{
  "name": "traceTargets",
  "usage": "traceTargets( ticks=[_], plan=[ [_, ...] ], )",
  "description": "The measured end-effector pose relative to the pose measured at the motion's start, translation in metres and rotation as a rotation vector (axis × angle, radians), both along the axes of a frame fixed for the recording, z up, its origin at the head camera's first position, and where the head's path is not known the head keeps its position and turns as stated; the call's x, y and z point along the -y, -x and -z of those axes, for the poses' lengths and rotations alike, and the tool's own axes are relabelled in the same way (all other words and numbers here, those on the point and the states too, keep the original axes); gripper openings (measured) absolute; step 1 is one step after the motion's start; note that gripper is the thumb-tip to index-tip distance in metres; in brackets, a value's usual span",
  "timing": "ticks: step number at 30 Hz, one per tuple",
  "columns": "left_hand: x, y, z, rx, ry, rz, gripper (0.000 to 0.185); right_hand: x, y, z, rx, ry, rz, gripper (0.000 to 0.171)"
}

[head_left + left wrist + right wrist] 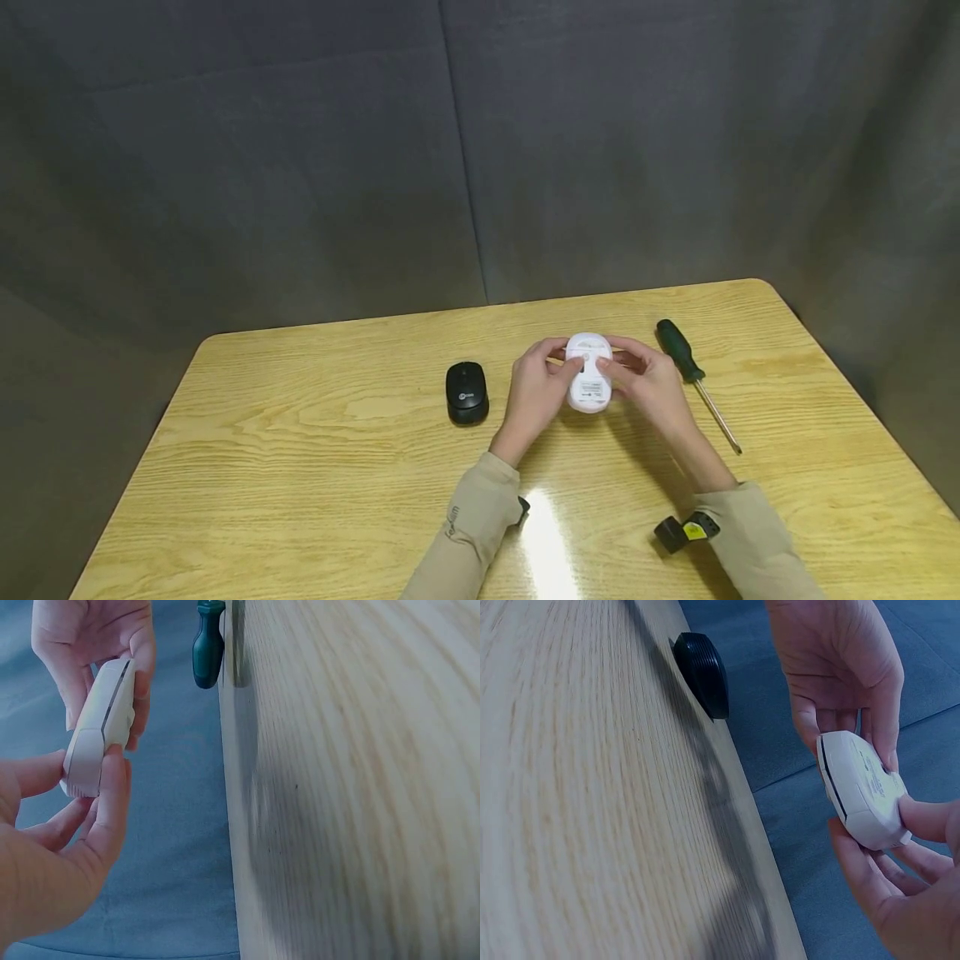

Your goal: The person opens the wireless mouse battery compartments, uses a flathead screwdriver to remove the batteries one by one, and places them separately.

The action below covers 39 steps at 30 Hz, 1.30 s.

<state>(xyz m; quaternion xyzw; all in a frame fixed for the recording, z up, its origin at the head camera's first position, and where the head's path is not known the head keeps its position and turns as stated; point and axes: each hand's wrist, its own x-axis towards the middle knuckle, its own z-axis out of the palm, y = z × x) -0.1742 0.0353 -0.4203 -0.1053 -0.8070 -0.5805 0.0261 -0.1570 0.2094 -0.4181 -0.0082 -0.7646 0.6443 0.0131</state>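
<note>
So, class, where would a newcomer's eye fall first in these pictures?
Probably the white mouse, held above the wooden table by the left hand and right hand, underside showing. Next, in the head view, the black mouse left of them and the green-handled screwdriver to the right, both on the table.

- Behind the bare left grip, a lightly creased beige left sleeve.
- Dark lettering along that sleeve's outer side, farther back from the grip.
- A small black piece jutting from its inner edge.
- Behind the bare right grip, a matching beige right sleeve.
- On its inner side, a black strap, a yellow patch and a rounded black block.
</note>
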Motion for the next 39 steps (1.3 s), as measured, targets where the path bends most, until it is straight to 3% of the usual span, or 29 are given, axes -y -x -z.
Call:
traceTargets(
  ticks=[6, 11, 22, 31, 39],
  plan=[
    [0.000, -0.001, 0.001, 0.002, 0.004, 0.005, 0.032, 0.001, 0.000, 0.002, -0.001, 0.007, -0.004, 0.045],
    [-0.001, -0.003, 0.001, 0.020, -0.023, 0.011, 0.032, 0.002, -0.001, 0.003, -0.027, -0.048, 0.023, 0.043],
    [-0.002, -0.004, 0.000, 0.103, -0.098, 0.034, 0.030, 0.013, -0.002, 0.007, -0.111, -0.191, 0.198, 0.031],
    [0.002, 0.000, -0.001, 0.124, -0.106, 0.053, 0.031, 0.010, -0.001, 0.002, -0.083, -0.048, 0.207, 0.029],
    [0.005, 0.002, -0.002, 0.116, -0.093, 0.014, 0.031, 0.003, 0.003, -0.004, -0.062, 0.330, 0.249, 0.010]
  ],
)
